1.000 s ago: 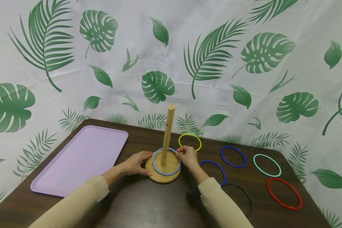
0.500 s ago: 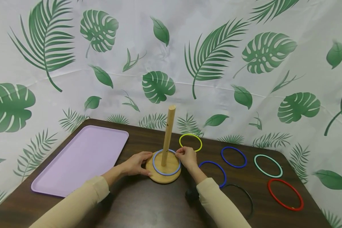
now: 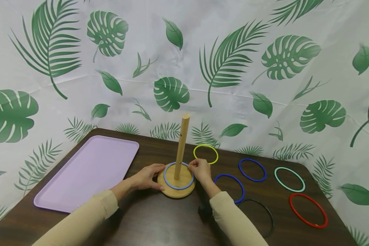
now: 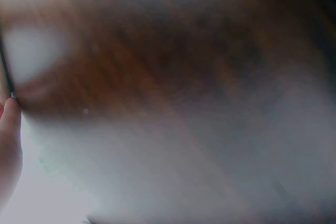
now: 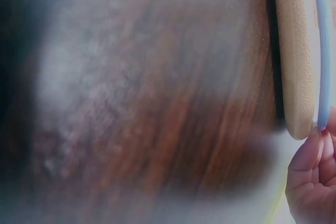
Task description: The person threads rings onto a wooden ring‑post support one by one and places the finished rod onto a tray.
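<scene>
A round wooden base [image 3: 176, 194] with an upright wooden post [image 3: 182, 145] stands mid-table in the head view. My left hand [image 3: 144, 177] grips the left rim of the base, thumb at the front and fingers toward the back. Around the foot of the post, above the base, lies a light blue ring [image 3: 178, 188]. With thumb and fingertips, my right hand [image 3: 201, 169] pinches the right side of that ring. The right wrist view shows the ring [image 5: 324, 51] held slightly apart from the base [image 5: 294, 51]. In the left wrist view only part of a finger [image 4: 10, 135] appears.
A lilac tray [image 3: 89, 171] lies on the left. On the right are rings: yellow [image 3: 217, 153], two dark blue [image 3: 240, 184], mint [image 3: 303, 186], red [image 3: 319, 226] and black [image 3: 269, 213]. A patterned cloth [image 3: 184, 68] hangs behind the table.
The light blue ring has come down a little and shifted slightly left, with my right hand and forearm moving left too. My left hand stays on the base.
</scene>
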The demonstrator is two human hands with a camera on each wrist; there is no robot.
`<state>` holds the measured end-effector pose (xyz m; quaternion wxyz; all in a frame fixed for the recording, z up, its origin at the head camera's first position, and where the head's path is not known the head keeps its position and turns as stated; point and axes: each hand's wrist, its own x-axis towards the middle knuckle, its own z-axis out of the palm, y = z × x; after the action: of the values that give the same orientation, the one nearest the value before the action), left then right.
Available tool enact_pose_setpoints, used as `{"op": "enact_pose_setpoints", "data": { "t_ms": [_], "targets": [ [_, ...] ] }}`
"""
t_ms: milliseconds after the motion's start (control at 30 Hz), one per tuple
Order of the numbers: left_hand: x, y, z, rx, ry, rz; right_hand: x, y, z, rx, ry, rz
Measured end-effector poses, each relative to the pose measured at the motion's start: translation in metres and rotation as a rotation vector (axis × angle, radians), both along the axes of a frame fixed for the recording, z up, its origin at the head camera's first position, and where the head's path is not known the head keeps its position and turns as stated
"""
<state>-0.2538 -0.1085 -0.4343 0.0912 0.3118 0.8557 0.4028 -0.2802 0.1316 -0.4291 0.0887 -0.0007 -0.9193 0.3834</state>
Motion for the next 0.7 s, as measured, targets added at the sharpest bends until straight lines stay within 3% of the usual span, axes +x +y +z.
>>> {"op": "enact_pose_setpoints", "data": {
  "t_ms": [700],
  "targets": [
    [-0.0004, -0.0005, -0.0004, 0.033, -0.009, -0.021, 0.0007, -0.0040, 0.0006, 0.007, 0.004, -0.035]
  ]
}}
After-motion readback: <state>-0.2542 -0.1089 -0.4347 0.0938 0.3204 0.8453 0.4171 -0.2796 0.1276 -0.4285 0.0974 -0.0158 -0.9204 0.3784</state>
